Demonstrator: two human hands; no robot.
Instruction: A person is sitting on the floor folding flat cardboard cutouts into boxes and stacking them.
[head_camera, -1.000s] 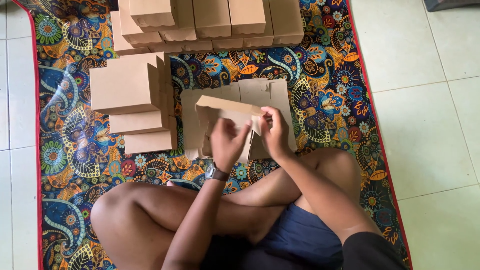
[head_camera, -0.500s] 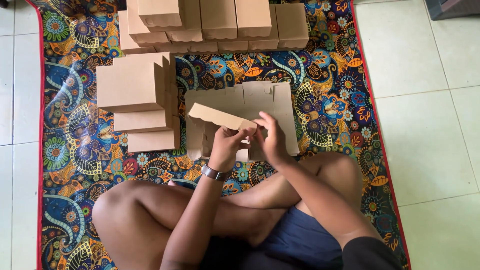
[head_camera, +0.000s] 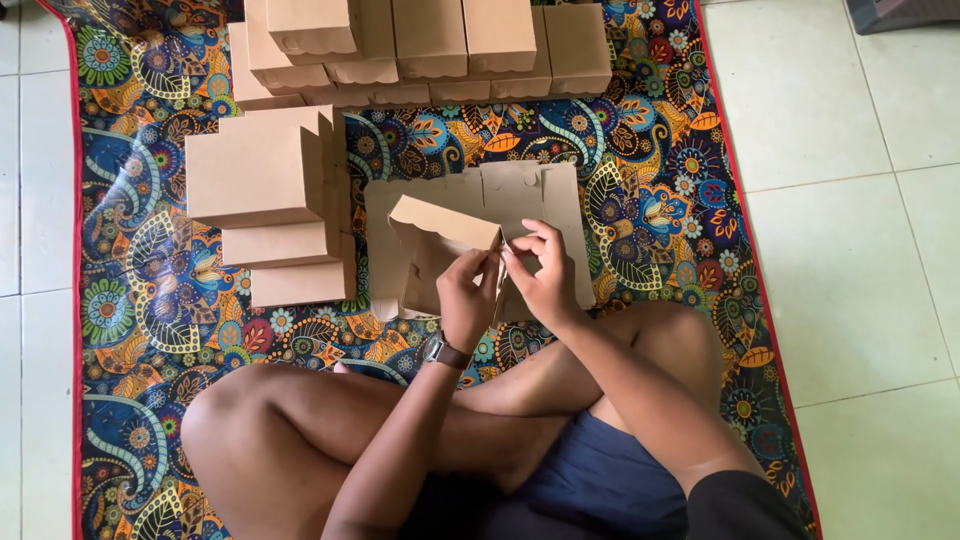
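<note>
Lowered since the earlier frame, the half-folded cardboard box (head_camera: 440, 250) sits just above both hands; left hand (head_camera: 468, 300) and right hand (head_camera: 545, 275) pinch its right corner, seemingly a flap, over flat blanks (head_camera: 540, 190).

Even, soft daylight fills the head view; the white floor tiles (head_camera: 850, 250) are brightest at right. Shadows are faint and short beneath the stacked cardboard boxes (head_camera: 270, 200) and the hands. No glare. Focus is sharp throughout, with slight bending of straight lines toward the edges.
</note>
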